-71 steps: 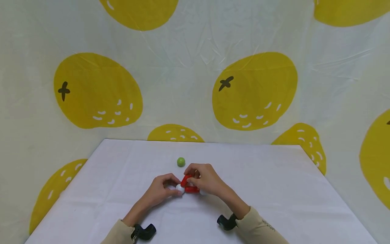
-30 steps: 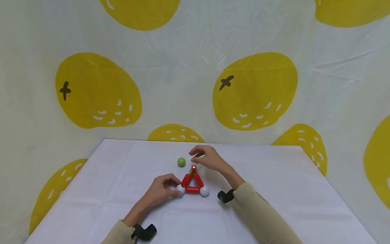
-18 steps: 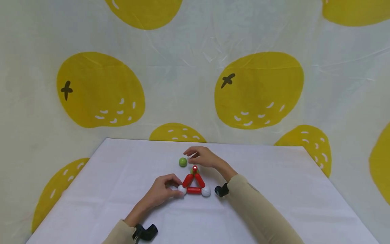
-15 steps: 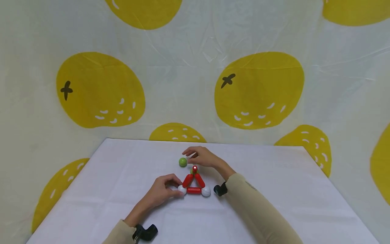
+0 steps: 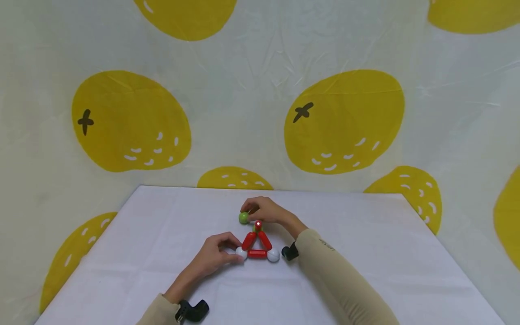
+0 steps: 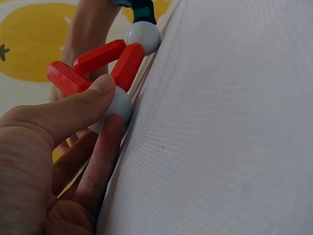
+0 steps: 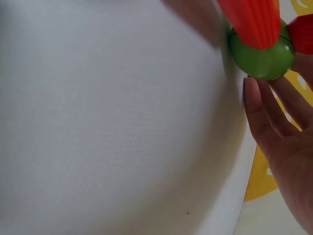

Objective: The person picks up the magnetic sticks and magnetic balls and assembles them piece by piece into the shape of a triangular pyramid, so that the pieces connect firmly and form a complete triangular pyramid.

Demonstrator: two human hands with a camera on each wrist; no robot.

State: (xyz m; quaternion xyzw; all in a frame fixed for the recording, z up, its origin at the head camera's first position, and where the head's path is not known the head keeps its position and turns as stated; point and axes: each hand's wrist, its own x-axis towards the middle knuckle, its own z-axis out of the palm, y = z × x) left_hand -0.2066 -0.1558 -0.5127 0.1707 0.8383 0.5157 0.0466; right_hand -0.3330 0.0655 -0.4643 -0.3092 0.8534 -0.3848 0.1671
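Note:
A triangle of red magnetic rods (image 5: 257, 254) and balls lies mid-table. White balls form its near corners, and a green ball (image 7: 261, 58) its far corner. Another red rod (image 5: 258, 224) stands up from that far ball. My left hand (image 5: 215, 253) pinches the left white ball (image 6: 119, 107) between thumb and fingers; the right white ball (image 5: 273, 254) is untouched. Beyond the triangle, my right hand (image 5: 266, 210) pinches the loose green ball (image 5: 243, 218) between thumb and fingers. In the right wrist view the loose ball is hidden, and the triangle's green corner partly covers the hand.
White cloth covers the table (image 5: 365, 253). A pale backdrop (image 5: 239, 113) printed with yellow fruit hangs behind its far edge. A black wrist device (image 5: 192, 310) is on the left wrist, another (image 5: 290, 251) on the right.
My right hand has let go of the triangle's rods, moved away over the far corner, then left to the loose green ball, which it now grips. My left hand has stayed on the white ball.

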